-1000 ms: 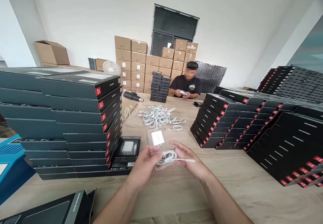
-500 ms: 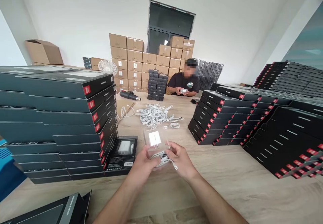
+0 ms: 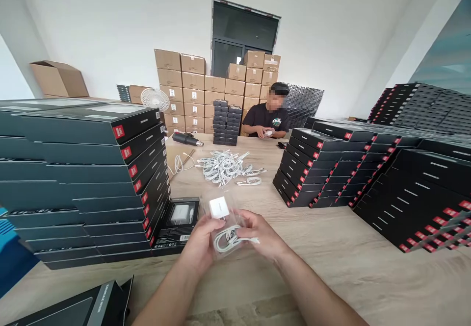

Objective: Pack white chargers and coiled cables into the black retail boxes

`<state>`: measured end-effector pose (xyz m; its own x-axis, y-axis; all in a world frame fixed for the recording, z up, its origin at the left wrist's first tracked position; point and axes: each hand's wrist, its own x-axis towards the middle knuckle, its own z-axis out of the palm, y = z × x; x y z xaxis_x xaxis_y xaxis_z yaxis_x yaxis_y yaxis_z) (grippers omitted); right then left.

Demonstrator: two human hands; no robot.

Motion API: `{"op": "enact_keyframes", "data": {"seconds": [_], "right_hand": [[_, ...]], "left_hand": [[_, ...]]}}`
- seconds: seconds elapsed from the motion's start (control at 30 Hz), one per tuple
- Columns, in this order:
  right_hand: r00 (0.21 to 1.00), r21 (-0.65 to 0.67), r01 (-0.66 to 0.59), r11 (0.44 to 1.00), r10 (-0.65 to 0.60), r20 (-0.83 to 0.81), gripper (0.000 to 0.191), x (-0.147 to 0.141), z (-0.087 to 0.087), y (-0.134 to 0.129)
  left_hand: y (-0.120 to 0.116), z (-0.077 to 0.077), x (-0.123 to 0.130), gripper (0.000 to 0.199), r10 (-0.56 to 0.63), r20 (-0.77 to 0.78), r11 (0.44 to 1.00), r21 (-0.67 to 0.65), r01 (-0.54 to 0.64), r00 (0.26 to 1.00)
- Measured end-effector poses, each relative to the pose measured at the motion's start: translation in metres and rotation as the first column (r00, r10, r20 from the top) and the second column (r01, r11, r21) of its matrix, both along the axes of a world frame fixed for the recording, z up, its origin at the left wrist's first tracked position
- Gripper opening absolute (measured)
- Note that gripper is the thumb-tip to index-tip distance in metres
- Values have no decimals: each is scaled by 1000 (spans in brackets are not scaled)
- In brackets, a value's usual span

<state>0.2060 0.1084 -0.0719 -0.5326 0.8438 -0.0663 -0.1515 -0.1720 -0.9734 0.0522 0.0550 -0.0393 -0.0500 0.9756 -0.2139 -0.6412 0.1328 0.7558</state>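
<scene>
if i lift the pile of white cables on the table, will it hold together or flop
The pile of white cables would probably flop, given its thin, bent loops. Overlapping strands may snag together, though loose outer ends could trail.

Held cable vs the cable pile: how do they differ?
The held cable is a single coil; the pile is many cables heaped in a tangle. The held cable lies against clear plastic, between the left hand and right hand; the pile lies directly on the table, untouched. Both are white.
</scene>
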Motion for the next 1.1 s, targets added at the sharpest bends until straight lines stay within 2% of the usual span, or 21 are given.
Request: {"op": "enact_keyframes", "data": {"seconds": [0.13, 0.17, 0.23, 0.33, 0.53, 0.6, 0.67, 0.73, 0.8, 0.93, 1.1], "right_hand": [[985, -81, 149, 985, -155, -81, 54, 7, 1, 2], [976, -42, 187, 982, -190, -103, 51, 10, 4, 3], [971, 118, 222, 968, -208, -120, 39, 17, 11, 4], [976, 305, 219, 927, -201, -88, 24, 22, 21, 3], [944, 263, 328, 907, -307, -118, 30, 14, 24, -3], [924, 284, 382, 879, -360, -131, 29, 10, 22, -6], [887, 369, 458, 809, -441, -133, 24, 6, 20, -10], [843, 489, 509, 709, -526, -114, 16, 2, 17, -13], [795, 625, 502, 598, -604, -60, 10, 1, 15, -14], [698, 863, 327, 384, -714, 53, 18, 1, 13, -11], [637, 970, 146, 192, -768, 57, 27, -1, 15, -6]], "left_hand": [[4, 0, -3, 34, 192, 111, 981, -4, -193, 975], [5, 1, -4, 34, 219, 125, 975, -4, -220, 968], [7, 1, -6, 35, 247, 135, 969, -4, -249, 960], [6, 2, -8, 36, 244, 133, 969, -1, -246, 961], [2, 5, -2, 43, 187, 111, 982, 0, -188, 976], [0, 4, 3, 44, 167, 96, 986, 4, -169, 981], [-2, 3, 10, 45, 140, 82, 990, 19, -142, 987], [-4, 2, 18, 49, 123, 78, 991, 51, -127, 989], [-5, 1, 27, 56, 119, 86, 987, 102, -127, 989], [-6, -2, 37, 57, 87, 64, 976, 196, -98, 994], [-6, -8, 41, 39, 77, -19, 963, 260, -69, 997]]}}
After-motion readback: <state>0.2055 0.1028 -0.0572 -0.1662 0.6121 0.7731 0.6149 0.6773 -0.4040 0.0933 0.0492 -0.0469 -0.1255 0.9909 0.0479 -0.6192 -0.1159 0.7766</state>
